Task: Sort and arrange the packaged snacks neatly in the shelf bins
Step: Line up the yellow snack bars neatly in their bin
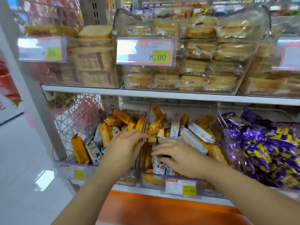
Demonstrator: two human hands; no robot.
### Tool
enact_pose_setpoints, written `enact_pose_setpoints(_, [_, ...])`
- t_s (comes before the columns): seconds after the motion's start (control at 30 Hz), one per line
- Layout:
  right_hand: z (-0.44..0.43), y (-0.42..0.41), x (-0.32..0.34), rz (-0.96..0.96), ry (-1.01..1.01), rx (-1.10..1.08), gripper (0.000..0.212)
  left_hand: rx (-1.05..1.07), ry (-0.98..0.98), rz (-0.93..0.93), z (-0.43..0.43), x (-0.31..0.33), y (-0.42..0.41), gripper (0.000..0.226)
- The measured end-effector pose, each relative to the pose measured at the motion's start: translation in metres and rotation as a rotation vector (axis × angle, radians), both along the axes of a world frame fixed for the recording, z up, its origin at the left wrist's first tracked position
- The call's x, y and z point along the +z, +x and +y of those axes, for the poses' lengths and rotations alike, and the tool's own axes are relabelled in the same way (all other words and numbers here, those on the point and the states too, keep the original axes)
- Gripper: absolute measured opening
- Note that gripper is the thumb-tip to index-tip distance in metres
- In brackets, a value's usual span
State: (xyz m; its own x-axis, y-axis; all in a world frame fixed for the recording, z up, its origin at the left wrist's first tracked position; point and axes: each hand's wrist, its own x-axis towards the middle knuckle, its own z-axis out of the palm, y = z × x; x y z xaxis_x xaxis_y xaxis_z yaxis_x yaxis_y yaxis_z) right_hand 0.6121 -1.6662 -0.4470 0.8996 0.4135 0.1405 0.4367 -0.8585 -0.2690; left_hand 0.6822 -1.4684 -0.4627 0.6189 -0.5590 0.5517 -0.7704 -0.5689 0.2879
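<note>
Sorting under way. Left hand (pixel 125 144): fingers nearly straight, touching a yellow packet (pixel 152 139) by the divider (pixel 146 118) at 6 o'clock; grip unconfirmed. Right hand (pixel 176 154) lies flat, holding nothing, on the middle bin's (pixel 151 181) packets. Next move likely needs a firm pinch.

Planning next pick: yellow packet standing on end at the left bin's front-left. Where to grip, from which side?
Pinch the upper end of the yellow packet across its flat faces, coming from above. It stands nearly upright, lower end wedged behind the bin front beside a white packet; only the top is free.
</note>
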Motion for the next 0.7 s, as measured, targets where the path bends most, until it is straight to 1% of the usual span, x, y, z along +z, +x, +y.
enact_pose_setpoints(0.07, [0.011, 0.01, -0.003, 0.079, -0.1, 0.04, 0.032, -0.028, -0.041, 0.042, 0.009, -0.005, -0.002, 0.026])
enact_pose_setpoints(0.1, [0.012, 0.014, -0.004, 0.101, -0.182, 0.049, 0.032, -0.041, -0.049, 0.056, 0.012, -0.007, -0.004, 0.031])
enact_pose_setpoints(0.17, [0.005, 0.018, -0.004, 0.11, -0.344, 0.027, 0.036, -0.056, -0.073, 0.062, 0.015, -0.012, -0.004, 0.038])
enact_pose_setpoints(0.2, [-0.001, 0.018, -0.001, 0.113, -0.384, -0.001, 0.035, -0.063, -0.085, 0.064, 0.016, -0.014, -0.004, 0.038])
enact_pose_setpoints(0.27, [-0.012, 0.016, 0.001, 0.114, -0.404, -0.039, 0.03, -0.076, -0.105, 0.081, 0.015, -0.015, -0.004, 0.032])
enact_pose_setpoints(0.33, [-0.013, 0.017, 0.004, 0.133, -0.432, -0.038, 0.032, -0.084, -0.106, 0.106, 0.015, -0.014, -0.003, 0.028])
enact_pose_setpoints(0.4, [-0.005, 0.022, 0.005, 0.189, -0.424, -0.025, 0.049, -0.089, -0.089, 0.121, 0.016, -0.014, -0.004, 0.028])
enact_pose_setpoints(0.47, [0.004, 0.029, 0.005, 0.277, -0.348, -0.017, 0.068, -0.101, -0.079, 0.12, 0.018, -0.013, -0.004, 0.028])
enact_pose_setpoints(0.5, [0.008, 0.032, 0.004, 0.322, -0.318, -0.014, 0.075, -0.11, -0.079, 0.121, 0.018, -0.013, -0.004, 0.028])
enact_pose_setpoints(0.57, [0.014, 0.038, -0.001, 0.399, -0.329, -0.016, 0.084, -0.124, -0.084, 0.123, 0.02, -0.014, -0.005, 0.029])
enact_pose_setpoints(0.63, [0.018, 0.042, -0.005, 0.449, -0.341, -0.02, 0.088, -0.131, -0.088, 0.145, 0.02, -0.014, -0.005, 0.029])
enact_pose_setpoints(0.7, [0.021, 0.045, -0.008, 0.455, -0.306, -0.03, 0.079, -0.121, -0.094, 0.175, 0.021, -0.015, -0.004, 0.03])
